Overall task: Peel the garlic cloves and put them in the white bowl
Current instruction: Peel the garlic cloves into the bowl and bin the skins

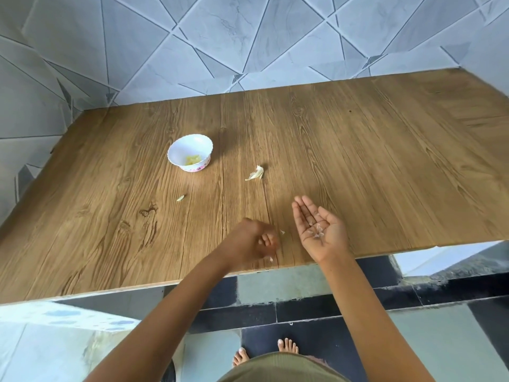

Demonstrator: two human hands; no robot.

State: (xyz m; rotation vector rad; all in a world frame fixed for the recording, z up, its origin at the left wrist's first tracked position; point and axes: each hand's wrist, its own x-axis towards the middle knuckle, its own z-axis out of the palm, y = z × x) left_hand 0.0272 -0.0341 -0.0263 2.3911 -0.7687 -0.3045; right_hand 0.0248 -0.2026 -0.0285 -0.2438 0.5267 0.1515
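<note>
Here, right hand (321, 230) flat, palm up, bearing skins (316, 232).
Left hand (253, 241) curled, blurred; grip unclear. Bowl (187, 146) holds garlic (194, 160).

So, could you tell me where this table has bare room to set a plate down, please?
The right half of the table, beyond the right hand, is bare, as are the far strip behind the white bowl and the near left corner. The middle is crowded: bowl, garlic skin, a small scrap, and the left hand.
</note>
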